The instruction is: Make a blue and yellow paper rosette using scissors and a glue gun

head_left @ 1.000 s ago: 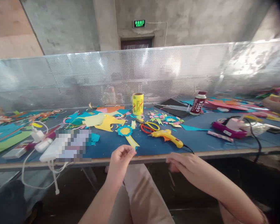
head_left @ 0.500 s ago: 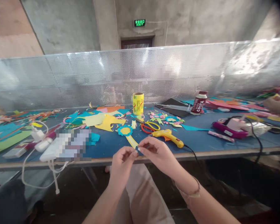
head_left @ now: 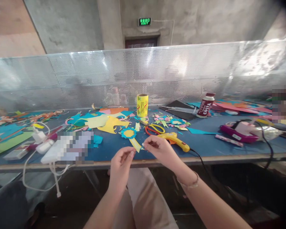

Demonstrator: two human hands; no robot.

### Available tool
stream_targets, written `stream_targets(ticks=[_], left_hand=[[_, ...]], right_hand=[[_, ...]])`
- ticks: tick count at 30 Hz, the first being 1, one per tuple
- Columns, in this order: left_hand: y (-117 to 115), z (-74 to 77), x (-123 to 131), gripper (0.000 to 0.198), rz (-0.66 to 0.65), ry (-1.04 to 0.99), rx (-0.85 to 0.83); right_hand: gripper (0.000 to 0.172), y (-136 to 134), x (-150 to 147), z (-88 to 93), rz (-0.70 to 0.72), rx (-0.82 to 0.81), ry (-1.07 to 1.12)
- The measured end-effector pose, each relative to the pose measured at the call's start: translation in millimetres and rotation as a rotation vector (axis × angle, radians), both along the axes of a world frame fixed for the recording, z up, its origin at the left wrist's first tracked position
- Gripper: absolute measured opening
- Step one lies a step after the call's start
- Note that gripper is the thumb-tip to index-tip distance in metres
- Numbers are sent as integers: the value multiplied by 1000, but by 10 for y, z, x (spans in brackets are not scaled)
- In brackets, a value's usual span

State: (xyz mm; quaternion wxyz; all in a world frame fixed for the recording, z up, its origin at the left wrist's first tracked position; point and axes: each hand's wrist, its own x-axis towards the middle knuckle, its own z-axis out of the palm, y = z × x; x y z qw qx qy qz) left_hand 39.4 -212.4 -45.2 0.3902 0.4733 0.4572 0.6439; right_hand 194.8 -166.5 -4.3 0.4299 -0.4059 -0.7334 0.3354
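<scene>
Near the table's front edge, my right hand [head_left: 158,148] pinches a tiny blue paper piece [head_left: 142,147] between thumb and fingertips. My left hand [head_left: 121,162] is closed in a pinch a little to the left; whatever its fingertips hold is too small to make out. Just beyond both hands lies a paper rosette [head_left: 128,133] with blue petals and a yellow centre. Its yellow paper tail [head_left: 135,144] reaches down between my hands. A yellow glue gun [head_left: 175,140] lies right behind my right hand, and red-and-yellow scissors [head_left: 154,129] lie beside it.
A yellow tape roll [head_left: 142,105] stands behind the scissors. Paper scraps [head_left: 112,124] cover the back. To the left lie a white power strip [head_left: 50,154] and cables; to the right stand a brown bottle [head_left: 205,105] and a purple box [head_left: 239,133]. A perforated metal screen [head_left: 85,76] borders the table.
My hands have moved apart, left hand to the left and right hand slightly right and up. The blue paper piece stays at the right fingertips. More of the yellow tail shows.
</scene>
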Motion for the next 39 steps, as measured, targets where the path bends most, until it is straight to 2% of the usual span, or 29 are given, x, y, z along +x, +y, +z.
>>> stream_targets(ticks=[4,8,12,17,24,30,39], left_hand=[[46,-20,-140,20,115,98,82],[136,-67,-244,15,158,486,307],[227,-122,-252,24,142,849,455],[349,-139,-264,33,57,1144,448],[413,-126,-310,46,-133,1207,386],[393,-143,-323,46,-158,1182,370],[381,-163,-334,49,-153,1175,353]], right_hand=[[19,322,-32,-109,80,-84,-36],[19,528,-83,-209,63,-58,-109],[18,518,-85,-272,61,-100,-133],[16,417,-46,-305,60,-130,-154],[11,332,-59,-341,21,-73,-209],[10,295,-86,-400,23,32,-252],[12,245,-99,-389,39,52,-264]])
